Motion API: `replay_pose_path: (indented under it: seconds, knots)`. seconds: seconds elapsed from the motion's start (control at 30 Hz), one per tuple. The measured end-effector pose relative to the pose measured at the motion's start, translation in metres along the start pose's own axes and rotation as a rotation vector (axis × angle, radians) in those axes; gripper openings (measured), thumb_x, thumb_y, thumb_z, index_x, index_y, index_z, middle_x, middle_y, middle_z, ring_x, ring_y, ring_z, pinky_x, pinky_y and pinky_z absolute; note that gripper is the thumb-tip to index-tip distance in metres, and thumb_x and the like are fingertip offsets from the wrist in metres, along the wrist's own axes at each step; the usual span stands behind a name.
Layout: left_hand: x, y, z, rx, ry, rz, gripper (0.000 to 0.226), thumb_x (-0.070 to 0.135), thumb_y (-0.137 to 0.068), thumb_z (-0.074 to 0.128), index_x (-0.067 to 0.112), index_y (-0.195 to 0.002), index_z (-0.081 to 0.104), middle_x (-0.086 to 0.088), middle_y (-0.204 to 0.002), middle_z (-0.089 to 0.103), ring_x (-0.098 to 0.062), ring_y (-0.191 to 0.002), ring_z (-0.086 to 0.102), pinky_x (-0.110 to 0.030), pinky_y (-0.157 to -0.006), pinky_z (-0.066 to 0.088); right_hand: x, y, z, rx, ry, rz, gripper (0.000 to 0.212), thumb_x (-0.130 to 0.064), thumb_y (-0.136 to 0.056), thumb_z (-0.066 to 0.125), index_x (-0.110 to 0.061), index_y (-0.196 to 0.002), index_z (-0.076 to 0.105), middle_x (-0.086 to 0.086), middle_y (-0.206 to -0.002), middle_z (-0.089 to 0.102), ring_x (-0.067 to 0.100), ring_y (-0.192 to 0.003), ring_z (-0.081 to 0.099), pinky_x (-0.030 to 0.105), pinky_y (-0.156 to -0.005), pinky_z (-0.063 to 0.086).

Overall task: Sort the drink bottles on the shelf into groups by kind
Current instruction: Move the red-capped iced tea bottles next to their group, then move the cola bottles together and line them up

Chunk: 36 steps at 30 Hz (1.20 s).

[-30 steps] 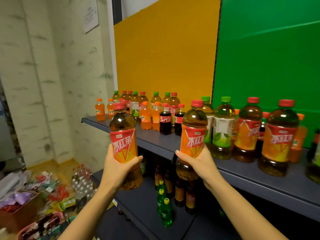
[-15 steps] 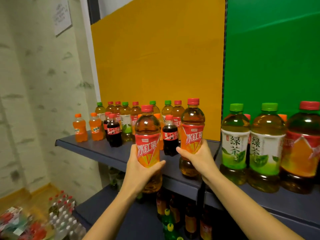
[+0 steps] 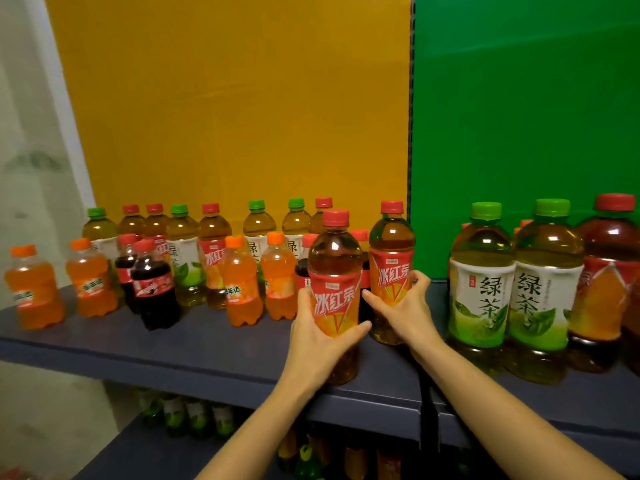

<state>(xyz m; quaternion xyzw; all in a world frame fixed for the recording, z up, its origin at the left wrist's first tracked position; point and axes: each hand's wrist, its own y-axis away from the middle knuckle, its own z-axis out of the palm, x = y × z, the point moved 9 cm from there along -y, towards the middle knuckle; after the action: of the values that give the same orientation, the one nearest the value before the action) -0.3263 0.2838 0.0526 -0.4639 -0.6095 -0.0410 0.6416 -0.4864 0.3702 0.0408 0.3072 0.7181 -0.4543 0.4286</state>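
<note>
My left hand wraps the near iced tea bottle, fingertips hidden behind it. Now my right hand covers the lower label of the far iced tea bottle. Between them a dark bottle shows me only a red cap and a sliver. The red-capped bottle at the right edge is cut off. The lower-shelf bottles are dark and blurred; I can't read their labels.
</note>
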Motion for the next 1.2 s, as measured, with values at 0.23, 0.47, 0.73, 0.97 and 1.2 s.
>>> replay_pose_path:
  seconds: [0.23, 0.47, 0.73, 0.97, 1.2]
  knots:
    - [-0.023, -0.018, 0.020, -0.141, 0.065, -0.001, 0.065, 0.043, -0.066, 0.078, 0.045, -0.114, 0.034, 0.014, -0.122, 0.053, 0.001, -0.114, 0.051, -0.019, -0.095, 0.044, 0.005, -0.009, 0.005, -0.024, -0.033, 0.088, 0.070, -0.033, -0.082, 0.065, -0.011, -0.127, 0.016, 0.011, -0.129, 0.049, 0.018, -0.110, 0.052, 0.030, -0.093, 0.041]
    - [-0.025, -0.028, 0.043, -0.279, -0.048, 0.070, 0.074, 0.062, -0.063, 0.054, 0.025, -0.121, 0.028, 0.004, -0.124, 0.039, -0.010, -0.121, 0.040, -0.037, -0.104, 0.040, 0.000, -0.006, 0.007, -0.032, -0.206, 0.171, 0.040, -0.035, -0.093, 0.048, -0.018, -0.115, 0.019, -0.006, -0.101, 0.048, 0.004, -0.086, 0.052, 0.024, -0.080, 0.046]
    - [-0.023, -0.029, 0.048, -0.248, -0.096, 0.111, 0.088, 0.068, -0.062, 0.054, 0.020, -0.133, 0.031, 0.006, -0.125, 0.042, -0.009, -0.120, 0.042, -0.026, -0.100, 0.040, -0.012, 0.010, 0.005, -0.046, -0.301, 0.154, 0.050, -0.052, -0.096, 0.015, -0.030, -0.111, 0.057, -0.003, -0.107, 0.065, 0.005, -0.096, 0.060, 0.022, -0.077, 0.047]
    - [-0.007, -0.032, -0.003, -0.014, -0.142, 0.268, 0.055, 0.062, -0.074, 0.047, 0.023, -0.113, 0.052, 0.010, -0.111, 0.048, -0.002, -0.107, 0.038, -0.002, -0.087, 0.027, -0.025, 0.042, -0.028, 0.218, -0.248, 0.043, 0.040, -0.035, -0.097, 0.040, -0.023, -0.136, 0.040, -0.011, -0.128, 0.044, 0.003, -0.118, 0.041, 0.023, -0.096, 0.033]
    - [-0.020, -0.068, -0.040, 0.073, -0.395, 0.247, 0.076, 0.039, -0.078, 0.068, 0.010, -0.137, 0.031, -0.007, -0.137, 0.039, -0.016, -0.126, 0.030, -0.027, -0.103, 0.028, -0.060, 0.086, -0.035, 0.363, -0.072, -0.288, 0.029, -0.015, -0.089, 0.057, -0.034, -0.107, 0.046, -0.013, -0.111, 0.052, -0.004, -0.100, 0.050, 0.013, -0.084, 0.039]
